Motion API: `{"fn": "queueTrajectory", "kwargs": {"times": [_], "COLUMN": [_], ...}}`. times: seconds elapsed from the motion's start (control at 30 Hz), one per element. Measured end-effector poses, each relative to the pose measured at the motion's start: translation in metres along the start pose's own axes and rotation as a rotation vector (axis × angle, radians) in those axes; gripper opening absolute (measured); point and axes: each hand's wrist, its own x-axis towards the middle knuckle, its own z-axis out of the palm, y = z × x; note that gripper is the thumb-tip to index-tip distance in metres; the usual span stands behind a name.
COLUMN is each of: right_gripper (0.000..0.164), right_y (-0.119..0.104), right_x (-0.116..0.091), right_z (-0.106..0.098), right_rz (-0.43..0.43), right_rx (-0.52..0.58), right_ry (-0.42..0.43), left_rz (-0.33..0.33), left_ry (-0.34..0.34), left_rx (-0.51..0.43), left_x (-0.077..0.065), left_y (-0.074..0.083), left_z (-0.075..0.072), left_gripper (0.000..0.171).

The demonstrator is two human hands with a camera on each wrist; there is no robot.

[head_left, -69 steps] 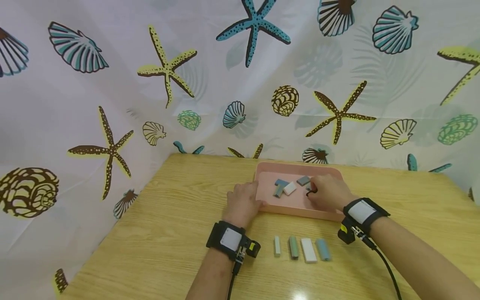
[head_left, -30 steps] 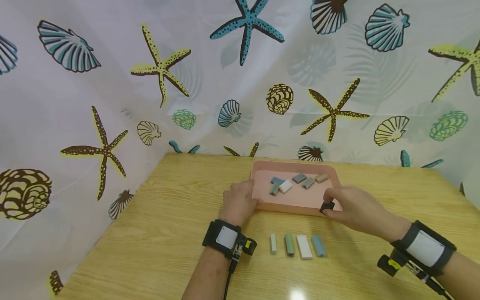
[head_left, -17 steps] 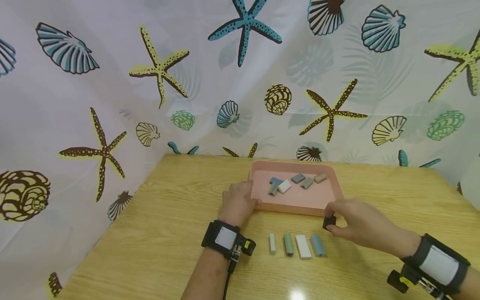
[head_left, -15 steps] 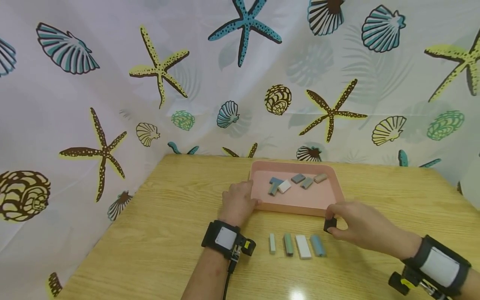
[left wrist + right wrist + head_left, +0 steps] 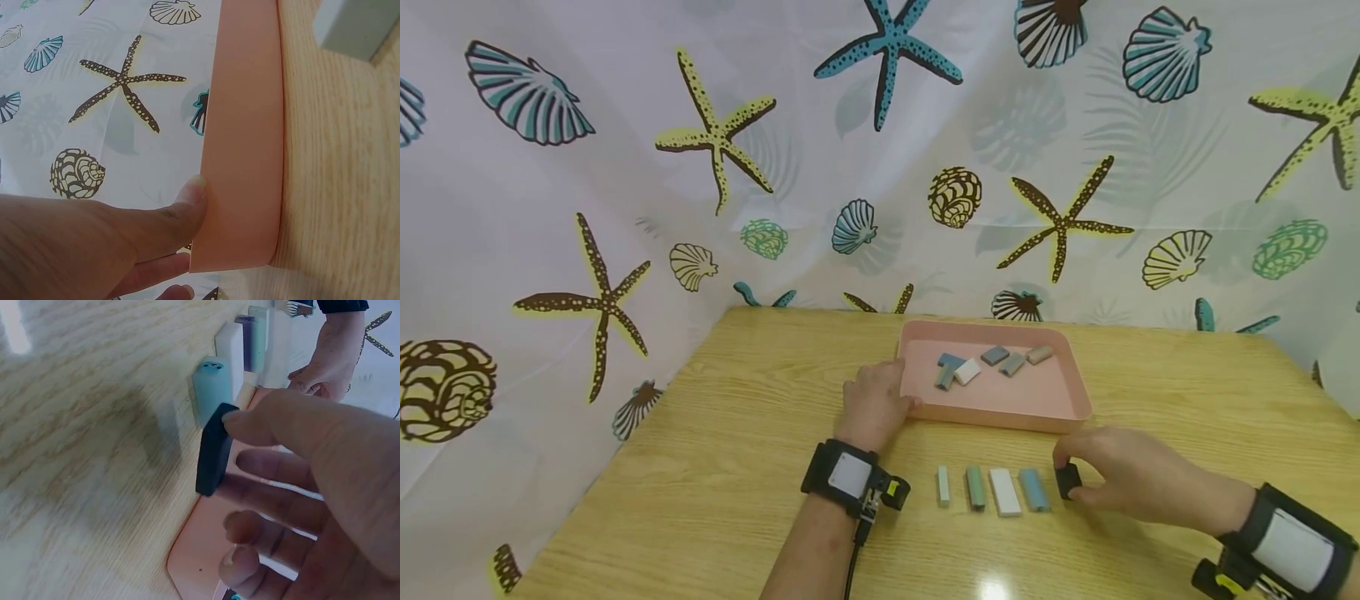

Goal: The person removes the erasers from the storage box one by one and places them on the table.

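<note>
My right hand (image 5: pixel 1131 471) pinches a small black block (image 5: pixel 1067 481) between thumb and fingers, close over the table at the right end of a row of blocks. In the right wrist view the black block (image 5: pixel 214 450) is held on edge, beside the light blue block (image 5: pixel 211 387). My left hand (image 5: pixel 872 406) holds the front left corner of the pink tray (image 5: pixel 1000 419). The left wrist view has its thumb against the rim of the tray wall (image 5: pixel 244 131), other fingers partly hidden behind.
The row holds a thin pale green block (image 5: pixel 943 487), a green block (image 5: pixel 975 488), a white block (image 5: pixel 1004 492) and a blue block (image 5: pixel 1033 490). Inside the tray lie several more, among them a white block (image 5: pixel 967 372) and a brownish block (image 5: pixel 1039 355). Patterned cloth (image 5: pixel 820 125) hangs behind the table.
My right hand has taken the black block out of the tray and carried it over the front rim, towards me, to the right of the row. The left hand stays at the tray corner.
</note>
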Motion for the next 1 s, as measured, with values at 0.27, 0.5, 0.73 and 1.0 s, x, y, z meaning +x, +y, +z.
{"fn": "queueTrajectory", "kwargs": {"times": [0.27,0.5,0.73,1.0], "right_gripper": [0.027,0.024,0.013,0.013], "right_y": [0.002,0.003,0.006,0.014], "right_x": [-0.001,0.005,0.023,0.059], "right_z": [0.009,0.009,-0.011,-0.026], "right_rz": [-0.027,-0.056,-0.183,-0.047], "right_rx": [0.036,0.023,-0.033,0.04], "right_ry": [-0.07,-0.07,0.197,0.277], "left_rz": [-0.004,-0.003,-0.004,-0.021], "left_ry": [-0.005,0.003,0.0,-0.022], "left_rx": [0.002,-0.008,-0.001,-0.009], "left_x": [0.0,0.001,0.002,0.003], "left_y": [-0.003,-0.005,-0.005,-0.002], "left_z": [0.0,0.001,0.001,0.002], "left_gripper": [0.053,0.054,0.051,0.052]}}
